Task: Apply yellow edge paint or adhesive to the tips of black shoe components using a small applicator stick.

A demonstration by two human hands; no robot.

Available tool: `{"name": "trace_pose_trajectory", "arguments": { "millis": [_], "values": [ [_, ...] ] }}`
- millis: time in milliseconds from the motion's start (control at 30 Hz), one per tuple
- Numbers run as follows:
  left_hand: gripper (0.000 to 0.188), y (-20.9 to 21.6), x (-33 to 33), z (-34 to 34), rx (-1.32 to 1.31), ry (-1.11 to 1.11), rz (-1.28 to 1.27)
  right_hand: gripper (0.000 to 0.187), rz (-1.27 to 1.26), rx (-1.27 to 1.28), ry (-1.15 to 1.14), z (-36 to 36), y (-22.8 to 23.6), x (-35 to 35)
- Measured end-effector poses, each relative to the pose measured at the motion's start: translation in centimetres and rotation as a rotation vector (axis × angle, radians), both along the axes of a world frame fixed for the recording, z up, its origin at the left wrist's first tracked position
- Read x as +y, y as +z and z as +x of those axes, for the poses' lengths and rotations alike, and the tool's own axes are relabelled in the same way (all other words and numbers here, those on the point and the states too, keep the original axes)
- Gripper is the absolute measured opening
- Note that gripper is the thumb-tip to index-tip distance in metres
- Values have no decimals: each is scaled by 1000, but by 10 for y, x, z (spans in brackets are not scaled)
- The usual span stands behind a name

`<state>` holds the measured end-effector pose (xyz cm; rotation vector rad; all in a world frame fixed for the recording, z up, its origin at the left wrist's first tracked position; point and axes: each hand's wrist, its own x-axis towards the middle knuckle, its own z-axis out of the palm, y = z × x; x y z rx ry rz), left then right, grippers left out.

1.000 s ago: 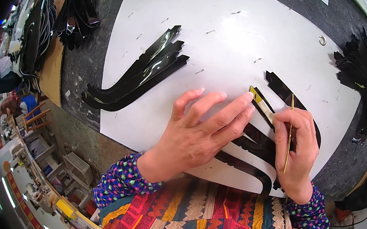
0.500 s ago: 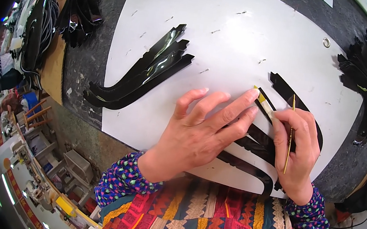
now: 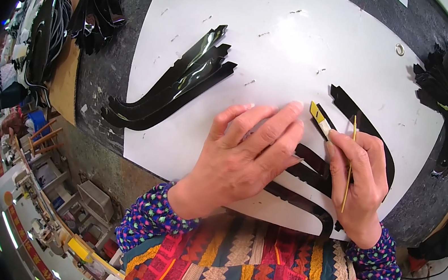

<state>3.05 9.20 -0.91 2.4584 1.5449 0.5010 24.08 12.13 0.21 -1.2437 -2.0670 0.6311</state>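
Observation:
My right hand (image 3: 362, 179) pinches the white end of a small yellow-and-white strip (image 3: 317, 113) between thumb and forefinger. A thin gold rod (image 3: 351, 152) is tucked across the same hand's fingers. Beside the strip runs a narrow black piece (image 3: 325, 117). My left hand (image 3: 248, 153) rests with its fingers stretched out over the white board, apart from the strip. Its thumb lies next to a curved black piece (image 3: 310, 179), partly hidden under both hands. Another curved black strip (image 3: 306, 205) lies nearer me, and one more (image 3: 354, 109) reaches beyond my right hand.
Several glossy black strips (image 3: 180, 85) lie fanned on the left of the white board (image 3: 282, 51). A bundle of black pieces (image 3: 446, 105) sits on the right. More bundles (image 3: 98, 5) lie on the dark table at the left, beside a brown cardboard (image 3: 66, 83).
My left hand's fingertips have drawn back left and toward me, off the yellow-and-white strip, uncovering its yellow end. My right hand still holds the strip and has shifted slightly left.

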Motion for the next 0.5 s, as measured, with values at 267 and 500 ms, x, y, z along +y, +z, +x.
{"name": "trace_pose_trajectory", "arguments": {
  "millis": [267, 500],
  "values": [
    [48, -1, 0, -1, -42, -2, 18, 29, -26, 6, 3, 0, 0, 0],
    [31, 2, 5, -4, 81, -77, 68, 28, -39, 4, -7, -1, 1, -1]
  ]
}}
